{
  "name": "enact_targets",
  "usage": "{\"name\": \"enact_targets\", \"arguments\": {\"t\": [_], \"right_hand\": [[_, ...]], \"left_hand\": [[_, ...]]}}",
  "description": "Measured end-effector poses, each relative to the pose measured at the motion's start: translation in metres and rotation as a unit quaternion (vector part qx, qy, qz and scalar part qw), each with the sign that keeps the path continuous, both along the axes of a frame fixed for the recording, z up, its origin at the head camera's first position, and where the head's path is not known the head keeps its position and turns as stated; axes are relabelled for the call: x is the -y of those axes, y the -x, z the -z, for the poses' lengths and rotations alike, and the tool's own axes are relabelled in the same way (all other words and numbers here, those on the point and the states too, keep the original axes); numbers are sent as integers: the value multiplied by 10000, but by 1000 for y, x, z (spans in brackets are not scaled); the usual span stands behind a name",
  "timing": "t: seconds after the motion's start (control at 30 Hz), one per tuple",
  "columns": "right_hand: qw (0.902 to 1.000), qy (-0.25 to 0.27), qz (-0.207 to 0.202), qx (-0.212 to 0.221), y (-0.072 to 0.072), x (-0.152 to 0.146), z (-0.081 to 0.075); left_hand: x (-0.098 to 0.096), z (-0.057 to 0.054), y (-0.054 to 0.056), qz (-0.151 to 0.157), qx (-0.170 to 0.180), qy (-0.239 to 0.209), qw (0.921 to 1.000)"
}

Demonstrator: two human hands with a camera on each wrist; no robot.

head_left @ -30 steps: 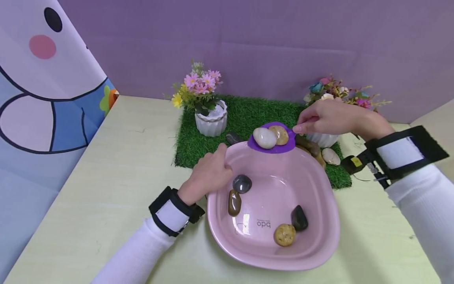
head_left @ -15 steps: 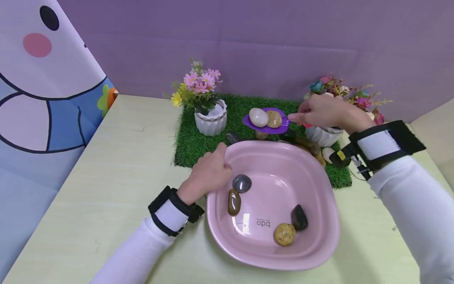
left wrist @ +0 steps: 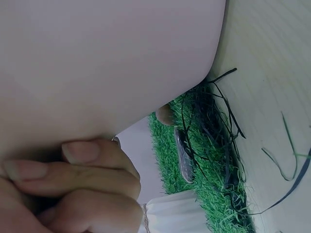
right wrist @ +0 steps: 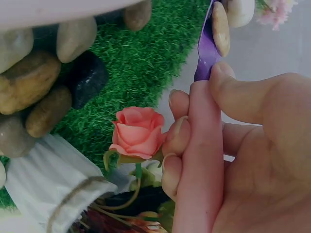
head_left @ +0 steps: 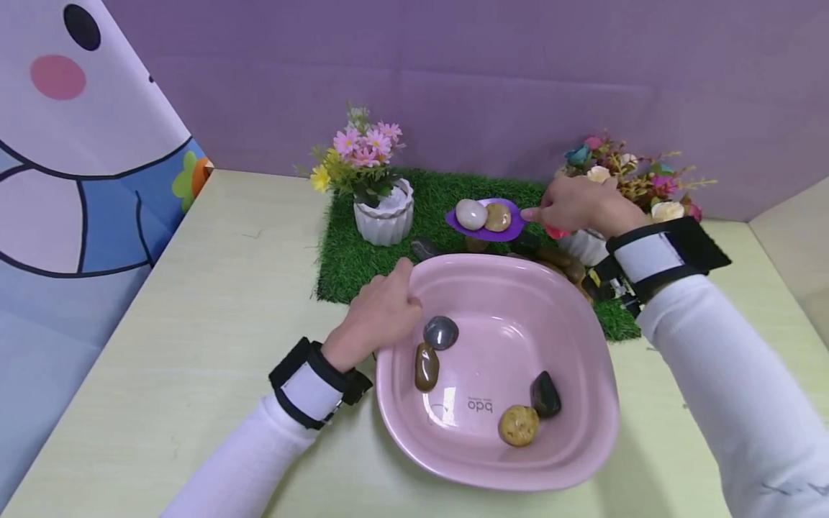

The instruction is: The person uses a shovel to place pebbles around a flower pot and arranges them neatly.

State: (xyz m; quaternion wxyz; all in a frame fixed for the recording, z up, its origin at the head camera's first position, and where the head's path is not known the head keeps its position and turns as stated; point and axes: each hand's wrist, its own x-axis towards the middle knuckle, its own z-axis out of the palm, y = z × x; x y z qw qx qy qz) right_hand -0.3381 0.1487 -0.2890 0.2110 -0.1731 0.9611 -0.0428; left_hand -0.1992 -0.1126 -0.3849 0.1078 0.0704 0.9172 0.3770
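My right hand (head_left: pixel 583 205) grips the pink handle of a small trowel (right wrist: pixel 200 160), its thumb pressed along the top near the neck. The purple blade carries two wet stones, one white (head_left: pixel 471 214) and one tan (head_left: pixel 498 216). It hovers over the artificial grass (head_left: pixel 440 191), behind the far rim of a pink basin (head_left: pixel 492 309). My left hand (head_left: pixel 378 316) holds the basin's left rim, fingers curled under it in the left wrist view. Inside the basin lie a grey stone (head_left: pixel 440 333), a brown stone (head_left: pixel 426 367), a black stone (head_left: pixel 545 395) and a round yellowish stone (head_left: pixel 518 425).
White flowerpots stand on the grass, the left pot (head_left: pixel 384 216) with pink daisies, the right pot (head_left: pixel 585 247) with mixed flowers. A coral rose (right wrist: pixel 137 133) sits close to my right fingers. Several stones (right wrist: pixel 34 80) lie between basin and right pot. A purple backdrop (head_left: pixel 453 93) rises behind.
The trowel with its two stones has moved from over the basin's far rim back over the grass. My right forearm has swung left. The left hand and basin stay put.
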Motion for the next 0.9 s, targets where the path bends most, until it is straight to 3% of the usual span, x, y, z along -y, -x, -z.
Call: {"name": "enact_targets", "arguments": {"t": [0.3, 0.67, 0.9], "right_hand": [[9989, -364, 290, 54, -2, 7, 14], [9960, -855, 174, 207, -4, 8, 18], [9933, -976, 162, 598, -6, 8, 23]], "left_hand": [[0, 0, 0, -41, 18, -11, 10000], [-1, 0, -1, -42, 26, -58, 10000], [-2, 0, -1, -7, 51, -85, 10000]]}}
